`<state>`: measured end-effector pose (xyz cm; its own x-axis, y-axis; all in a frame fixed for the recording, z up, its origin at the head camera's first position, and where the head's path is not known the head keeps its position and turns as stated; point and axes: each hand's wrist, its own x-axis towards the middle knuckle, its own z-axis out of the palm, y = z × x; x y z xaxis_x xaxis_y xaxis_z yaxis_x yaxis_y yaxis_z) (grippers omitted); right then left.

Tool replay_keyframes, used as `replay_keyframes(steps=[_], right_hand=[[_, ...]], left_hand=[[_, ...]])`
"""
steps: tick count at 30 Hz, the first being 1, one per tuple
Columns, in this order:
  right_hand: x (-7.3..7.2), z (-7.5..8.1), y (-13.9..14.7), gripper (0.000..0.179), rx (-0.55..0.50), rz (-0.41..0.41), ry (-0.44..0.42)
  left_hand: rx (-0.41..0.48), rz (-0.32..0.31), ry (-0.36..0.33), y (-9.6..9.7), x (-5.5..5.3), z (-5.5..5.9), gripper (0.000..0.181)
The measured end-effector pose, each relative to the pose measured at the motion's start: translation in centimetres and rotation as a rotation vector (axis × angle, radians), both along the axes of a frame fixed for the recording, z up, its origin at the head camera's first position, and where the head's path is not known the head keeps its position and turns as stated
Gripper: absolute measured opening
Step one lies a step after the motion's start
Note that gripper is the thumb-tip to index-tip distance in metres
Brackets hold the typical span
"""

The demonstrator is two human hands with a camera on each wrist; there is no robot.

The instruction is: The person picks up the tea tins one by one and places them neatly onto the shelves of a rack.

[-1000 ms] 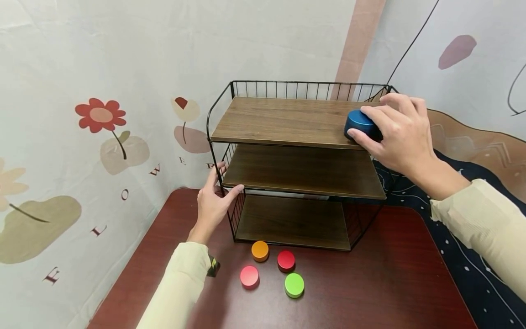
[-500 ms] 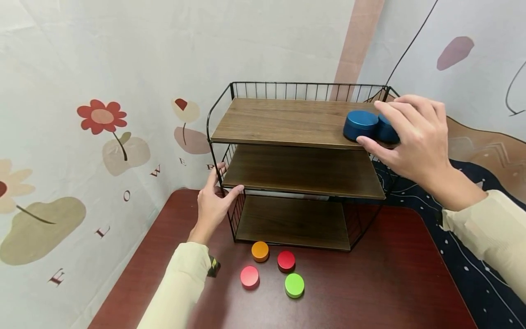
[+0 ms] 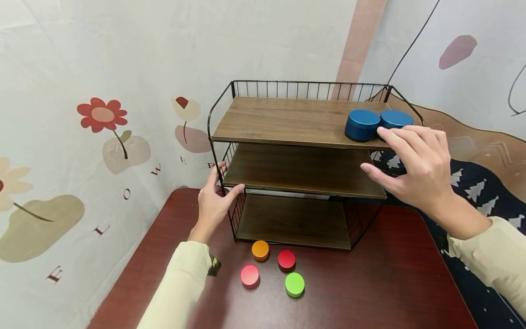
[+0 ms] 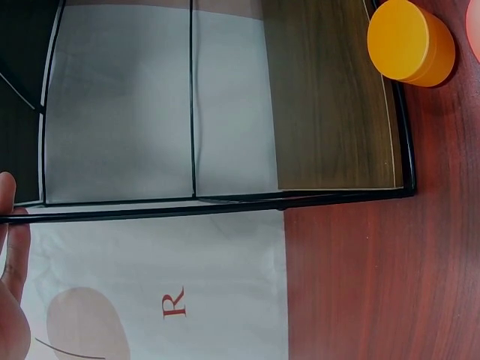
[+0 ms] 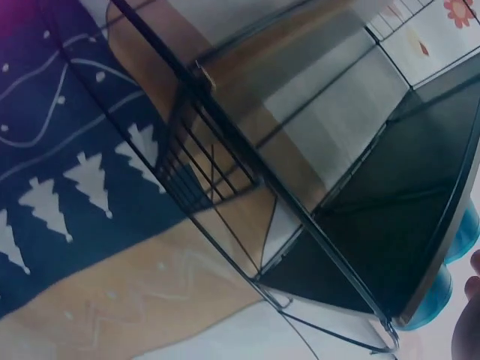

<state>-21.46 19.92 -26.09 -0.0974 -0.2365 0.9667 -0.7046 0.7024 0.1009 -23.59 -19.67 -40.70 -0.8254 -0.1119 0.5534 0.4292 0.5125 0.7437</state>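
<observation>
A three-tier shelf rack (image 3: 304, 170) with brown boards and a black wire frame stands on the table. My left hand (image 3: 211, 203) grips its left side post at the middle board, the thumb lying on the board's front edge. Two blue round tins (image 3: 361, 124) sit side by side at the right end of the top board. My right hand (image 3: 423, 167) is in front of the right-hand blue tin (image 3: 396, 119), fingers spread from the thumb and holding nothing. Its fingertips overlap that tin in the head view; I cannot tell whether they touch.
On the reddish-brown table (image 3: 353, 297), before the rack, lie an orange round tin (image 3: 260, 250), a red one (image 3: 286, 260), a pink one (image 3: 249, 276) and a green one (image 3: 294, 284). A small dark object (image 3: 214, 265) lies by the left sleeve. Patterned cloth hangs behind.
My right hand has let go of the left blue tin, which stays on the top board, and has drawn back right and down. Both blue tins now show. The left hand stays on the post.
</observation>
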Motion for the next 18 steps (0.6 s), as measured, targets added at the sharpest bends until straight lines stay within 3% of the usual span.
replay_keyframes(steps=[18], right_hand=[[1.3,-6.1,0.0,0.061,0.163,0.079,-0.142]], left_hand=[[-0.003,-0.002,0.013,0.0,-0.3,-0.2,0.072]])
